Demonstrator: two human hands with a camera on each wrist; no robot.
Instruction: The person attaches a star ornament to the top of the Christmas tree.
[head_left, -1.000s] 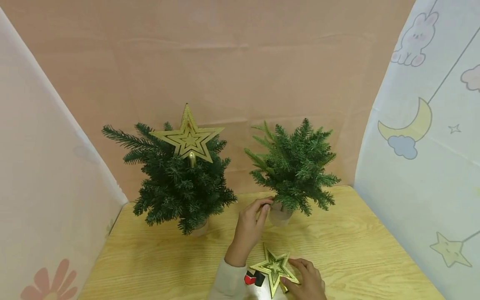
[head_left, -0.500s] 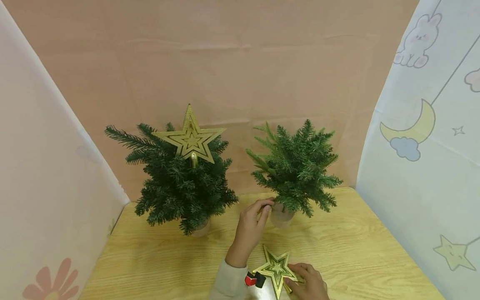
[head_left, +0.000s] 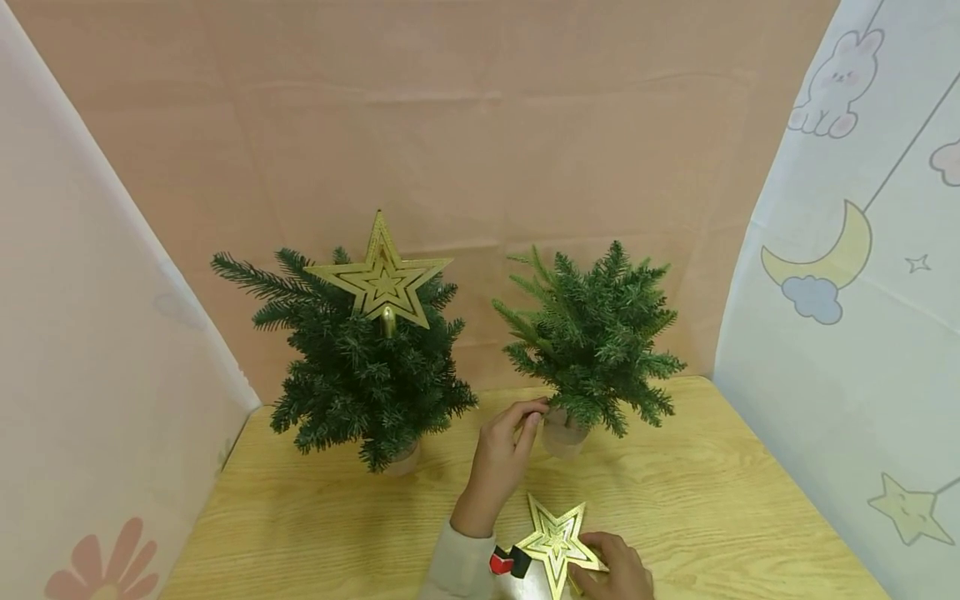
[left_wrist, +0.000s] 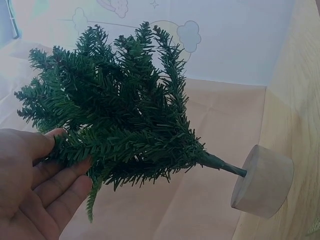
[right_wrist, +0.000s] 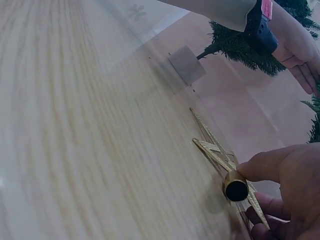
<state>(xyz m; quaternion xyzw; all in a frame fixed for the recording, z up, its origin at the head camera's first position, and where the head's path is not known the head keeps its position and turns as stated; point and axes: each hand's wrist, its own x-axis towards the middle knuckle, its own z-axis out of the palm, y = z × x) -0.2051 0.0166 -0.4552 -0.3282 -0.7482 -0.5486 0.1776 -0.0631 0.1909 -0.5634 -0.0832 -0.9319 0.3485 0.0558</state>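
Observation:
My left hand [head_left: 504, 450] is at the lower left of the right-hand artificial pine tree [head_left: 600, 342]. In the left wrist view, its thumb and fingers pinch the tip of a low branch [left_wrist: 100, 145]. Near the front of the table, my right hand [head_left: 618, 571] holds a gold star tree topper [head_left: 557, 542] between thumb and fingers. The right wrist view has the star edge-on, close over the tabletop, with the open end of its round socket [right_wrist: 236, 190] toward the camera. Parts of the right fingers are hidden behind the star.
Left of my hands stands a second pine tree [head_left: 367, 392], topped by another gold star [head_left: 385, 283]. Both trees have round wooden bases, such as the right one's base [head_left: 564, 442]. Cloth walls enclose the wooden table [head_left: 675, 500] at back and sides.
The star in my right hand has tilted a little and shifted slightly right and nearer, its face catching more light. My left hand stays at the same branch.

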